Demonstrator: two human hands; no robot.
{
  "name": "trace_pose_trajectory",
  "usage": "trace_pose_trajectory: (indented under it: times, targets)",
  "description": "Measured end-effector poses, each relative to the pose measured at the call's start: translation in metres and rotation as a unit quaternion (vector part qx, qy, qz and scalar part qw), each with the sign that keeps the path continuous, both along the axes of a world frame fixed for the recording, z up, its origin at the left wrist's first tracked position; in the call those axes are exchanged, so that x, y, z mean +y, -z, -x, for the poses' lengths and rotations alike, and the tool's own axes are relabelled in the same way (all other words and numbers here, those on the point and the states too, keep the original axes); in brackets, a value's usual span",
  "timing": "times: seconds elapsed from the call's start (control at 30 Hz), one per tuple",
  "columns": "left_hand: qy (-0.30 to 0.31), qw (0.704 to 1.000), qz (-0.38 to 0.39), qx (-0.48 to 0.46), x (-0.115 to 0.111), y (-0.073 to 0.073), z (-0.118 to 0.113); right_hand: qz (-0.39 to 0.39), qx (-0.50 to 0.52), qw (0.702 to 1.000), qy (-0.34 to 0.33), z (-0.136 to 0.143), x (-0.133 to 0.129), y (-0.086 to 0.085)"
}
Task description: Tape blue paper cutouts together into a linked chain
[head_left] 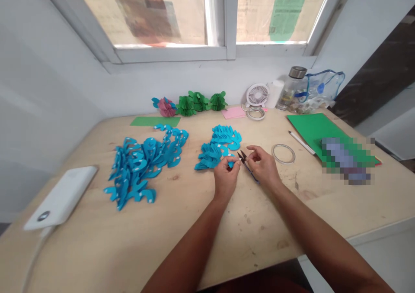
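At frame centre, a blue paper cutout point(231, 163) is pinched by the left hand point(226, 177); small snips point(247, 165) are gripped by the right hand point(263, 166), beside a blue cutout pile point(218, 148).

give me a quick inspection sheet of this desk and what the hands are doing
surface: wooden table, pale, with stains and scuffs near the front
job's things: small pile of blue paper cutouts by the hands; big pile of the same to its left, many with white tabs
clutter: green sheets, pen, tape rings, pink notes, paper flowers, fan, jar, clear pouch, white power bank
hands: left hand pinches a small white bit with a blue piece; right hand holds snips, tips at that bit
cables: white cable off the power bank
surroundings: white walls, window above, one blurred patch at right
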State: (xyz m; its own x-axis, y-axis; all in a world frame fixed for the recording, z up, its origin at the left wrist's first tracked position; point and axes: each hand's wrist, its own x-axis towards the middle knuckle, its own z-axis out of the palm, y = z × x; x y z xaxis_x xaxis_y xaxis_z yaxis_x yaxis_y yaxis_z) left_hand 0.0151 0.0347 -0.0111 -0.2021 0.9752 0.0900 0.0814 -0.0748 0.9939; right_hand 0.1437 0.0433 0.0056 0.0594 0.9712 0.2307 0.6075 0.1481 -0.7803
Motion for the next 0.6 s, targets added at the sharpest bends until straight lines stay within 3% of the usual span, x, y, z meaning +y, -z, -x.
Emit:
trace_pose_trajectory:
  times: [0.07,0.17,0.3,0.4,0.5,0.57,0.6]
  targets:
    - [-0.007,1.0,-0.005,0.006,-0.001,-0.001,0.0,0.002,0.002,1.0,0.026,-0.01,0.005,-0.002]
    - [-0.006,1.0,-0.013,0.017,-0.002,-0.002,0.0,-0.004,-0.054,0.992,0.116,-0.032,0.012,-0.007]
    - [0.016,1.0,-0.016,0.01,-0.002,0.0,-0.001,0.024,-0.174,0.96,0.219,-0.065,0.019,-0.014]
    - [0.034,0.999,-0.022,0.002,-0.002,0.003,-0.001,0.015,-0.233,0.94,0.251,-0.082,0.022,-0.014]
    - [0.049,0.998,-0.031,0.002,-0.003,0.005,-0.001,-0.047,-0.231,0.945,0.226,-0.078,0.023,-0.013]
    - [0.061,0.998,-0.035,-0.003,-0.003,0.006,-0.001,-0.059,-0.153,0.975,0.152,-0.064,0.021,-0.013]
    - [0.066,0.997,-0.035,-0.008,-0.003,0.006,-0.001,-0.044,-0.094,0.991,0.081,-0.056,0.019,-0.013]
